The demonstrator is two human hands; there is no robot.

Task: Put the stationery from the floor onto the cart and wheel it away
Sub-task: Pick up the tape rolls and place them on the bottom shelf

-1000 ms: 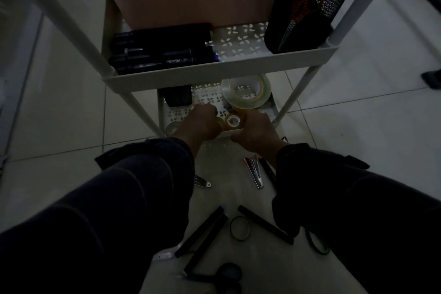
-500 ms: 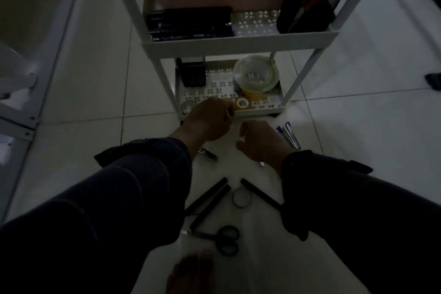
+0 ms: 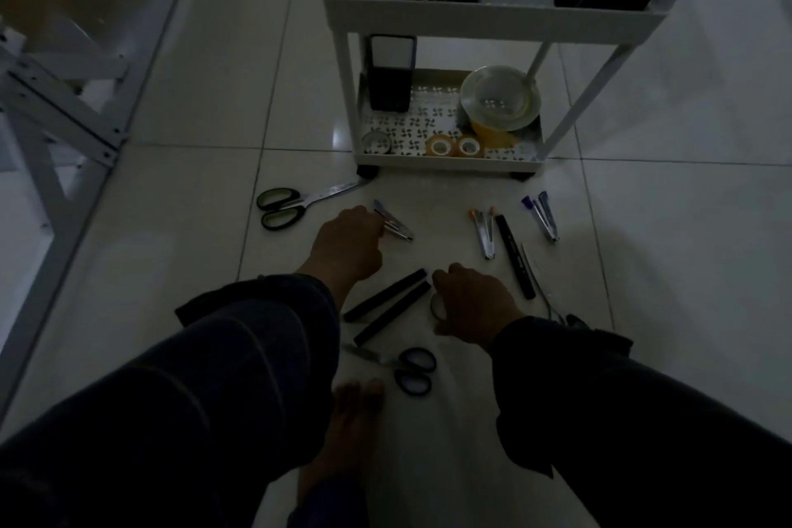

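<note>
The white cart (image 3: 450, 163) stands ahead, with small tape rolls (image 3: 439, 147), a big tape roll (image 3: 499, 99) and a black box (image 3: 392, 73) on its bottom shelf. On the floor, my left hand (image 3: 349, 244) pinches the end of a small silver stapler (image 3: 396, 225). My right hand (image 3: 471, 304) curls over a small tape ring (image 3: 437, 307), which it partly hides. Two black markers (image 3: 385, 296) lie between my hands. Another marker (image 3: 514, 257), two more staplers (image 3: 484, 234) (image 3: 544, 216), green-handled scissors (image 3: 283, 206) and black scissors (image 3: 411, 369) lie around them.
The cart's upper shelf (image 3: 493, 19) holds black markers, a pink box and a mesh pen pot. A white metal frame (image 3: 64, 120) stands at the left. My bare foot (image 3: 355, 420) rests on the tiled floor near the black scissors. The light is dim.
Both hands have drawn back from the cart's bottom shelf, leaving a small tape roll there, and have come down to the floor items. The view has pulled back from the cart.
</note>
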